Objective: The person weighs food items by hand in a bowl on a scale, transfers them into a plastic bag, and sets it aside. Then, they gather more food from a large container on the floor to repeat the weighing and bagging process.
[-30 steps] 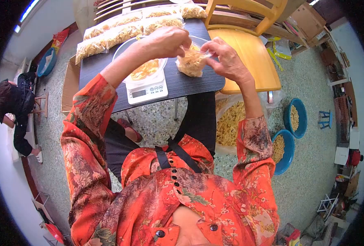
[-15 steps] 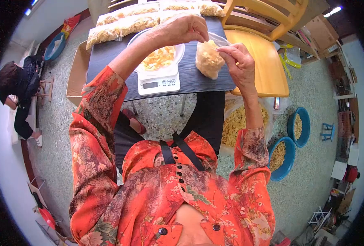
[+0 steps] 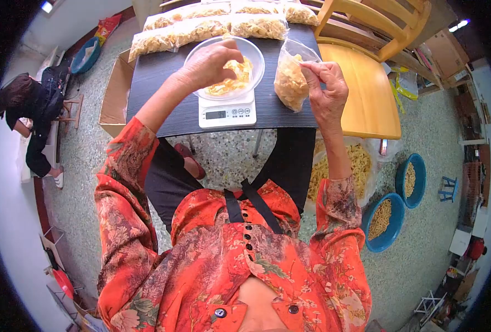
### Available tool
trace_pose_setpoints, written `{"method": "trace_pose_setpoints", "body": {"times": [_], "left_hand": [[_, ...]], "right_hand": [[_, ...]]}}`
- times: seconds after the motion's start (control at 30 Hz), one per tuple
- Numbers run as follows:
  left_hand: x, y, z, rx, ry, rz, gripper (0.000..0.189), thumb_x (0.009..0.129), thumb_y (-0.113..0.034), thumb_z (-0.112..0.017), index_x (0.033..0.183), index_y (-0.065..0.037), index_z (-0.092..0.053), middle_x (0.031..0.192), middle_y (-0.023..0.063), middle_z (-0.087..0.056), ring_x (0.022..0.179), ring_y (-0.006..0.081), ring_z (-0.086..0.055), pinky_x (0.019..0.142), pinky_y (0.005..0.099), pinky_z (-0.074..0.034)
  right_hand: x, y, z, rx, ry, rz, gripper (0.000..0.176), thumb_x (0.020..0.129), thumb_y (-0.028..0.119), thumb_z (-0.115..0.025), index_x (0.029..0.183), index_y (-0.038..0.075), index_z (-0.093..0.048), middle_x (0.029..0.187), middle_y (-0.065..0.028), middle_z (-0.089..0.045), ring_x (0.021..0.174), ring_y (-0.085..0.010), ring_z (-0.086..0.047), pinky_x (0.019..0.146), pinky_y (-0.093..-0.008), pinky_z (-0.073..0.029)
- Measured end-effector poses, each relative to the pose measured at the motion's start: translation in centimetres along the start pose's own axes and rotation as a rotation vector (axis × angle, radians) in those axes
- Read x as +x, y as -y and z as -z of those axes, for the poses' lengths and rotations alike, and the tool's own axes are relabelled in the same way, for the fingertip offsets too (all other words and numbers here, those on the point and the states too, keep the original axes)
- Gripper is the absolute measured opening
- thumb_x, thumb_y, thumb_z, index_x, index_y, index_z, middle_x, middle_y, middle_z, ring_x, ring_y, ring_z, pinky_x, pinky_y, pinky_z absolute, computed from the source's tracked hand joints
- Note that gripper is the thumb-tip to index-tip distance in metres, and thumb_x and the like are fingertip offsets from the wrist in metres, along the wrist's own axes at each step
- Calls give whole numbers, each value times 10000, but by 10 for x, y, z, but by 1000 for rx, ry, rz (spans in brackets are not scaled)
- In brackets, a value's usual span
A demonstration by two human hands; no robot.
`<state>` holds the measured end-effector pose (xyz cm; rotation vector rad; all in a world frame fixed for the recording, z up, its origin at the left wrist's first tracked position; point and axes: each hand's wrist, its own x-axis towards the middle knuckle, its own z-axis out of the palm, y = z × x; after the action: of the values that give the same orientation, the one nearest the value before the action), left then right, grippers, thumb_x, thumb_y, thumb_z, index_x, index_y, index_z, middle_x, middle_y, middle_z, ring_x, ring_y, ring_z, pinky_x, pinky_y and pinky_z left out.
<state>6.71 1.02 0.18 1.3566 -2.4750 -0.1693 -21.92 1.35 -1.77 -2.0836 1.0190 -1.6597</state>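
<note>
Plastic bag in right hand, white scale, button labels illegible

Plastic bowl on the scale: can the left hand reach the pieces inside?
Probably yes: the left hand hangs over the uncovered plastic bowl, while the right hand holds the filled plastic bag off to the side.

1. Left arm: bent outward at the elbow, the forearm slanting forward and inward.
2. Left hand: back upward, wrist nearly straight, fingers curved downward, thumb apart from them.
3. Right arm: reaching forward, the forearm almost straight ahead.
4. Right hand: raised, thumb and forefinger pinched toward the left, other fingers curled.
</note>
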Motion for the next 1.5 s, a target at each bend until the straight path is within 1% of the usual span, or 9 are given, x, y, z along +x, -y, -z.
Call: {"method": "trace_pose_setpoints", "body": {"times": [0.17,0.47,0.7,0.8,0.93,1.0,1.23,1.43,1.5], "left_hand": [[7,-4,-17,-64,28,-9,555,699,-171,-850,1211,-99,-646,1252,111,-594,1143,340,-604,984,427,-486],[9,-4,-25,18,46,-67,140,774,-108,-754,888,-54,-693,964,97,-623,1009,315,-627,892,431,-511],[9,4,-26,3,-82,-51,76,830,-109,-729,887,-59,-734,851,86,-672,887,266,-679,802,390,-543],[7,10,-12,-407,-255,176,91,854,-105,-757,931,-58,-771,796,50,-730,705,100,-640,695,282,-540],[2,26,-9,-903,-355,431,139,869,-103,-764,950,10,-762,842,46,-737,724,133,-681,679,268,-565],[3,35,-14,-1465,-461,647,200,901,-103,-757,1050,27,-722,953,80,-728,794,153,-696,722,267,-597],[13,5,-2,-1872,-379,542,237,930,-53,-710,1152,9,-658,1045,93,-697,924,173,-699,779,281,-619],[39,-62,-6,-1329,-337,328,184,926,-108,-718,1040,36,-723,961,66,-724,821,126,-690,707,243,-582],[47,-67,-7,-741,-241,179,142,895,-103,-738,966,19,-743,944,58,-735,816,107,-684,700,254,-572]], "right_hand": [[-7,-1,-2,-34,-7,9,141,844,85,-789,982,68,-771,847,-57,-627,784,-176,-610,711,-294,-509],[-22,8,-1,-96,8,63,135,838,88,-793,968,72,-764,860,-67,-625,773,-197,-622,697,-311,-519],[-24,7,2,-98,22,38,143,832,97,-796,971,83,-766,857,-67,-625,761,-204,-626,685,-313,-521],[-24,9,3,-77,20,44,139,836,94,-791,973,87,-770,855,-69,-627,767,-207,-630,689,-313,-522],[-25,7,-1,-58,24,31,139,833,87,-791,971,86,-772,853,-72,-629,769,-208,-632,689,-312,-522],[-25,7,-2,-73,22,33,138,826,83,-795,962,81,-771,854,-72,-624,764,-208,-632,687,-309,-521],[-26,10,-3,-107,40,24,132,815,73,-793,945,77,-769,873,-70,-617,763,-209,-636,680,-315,-528],[-28,16,-6,-141,55,64,158,779,63,-800,926,106,-766,916,-66,-613,751,-208,-635,661,-323,-542],[-30,18,-5,-156,49,66,159,777,66,-801,925,112,-765,925,-64,-611,749,-208,-631,660,-324,-539]]}}
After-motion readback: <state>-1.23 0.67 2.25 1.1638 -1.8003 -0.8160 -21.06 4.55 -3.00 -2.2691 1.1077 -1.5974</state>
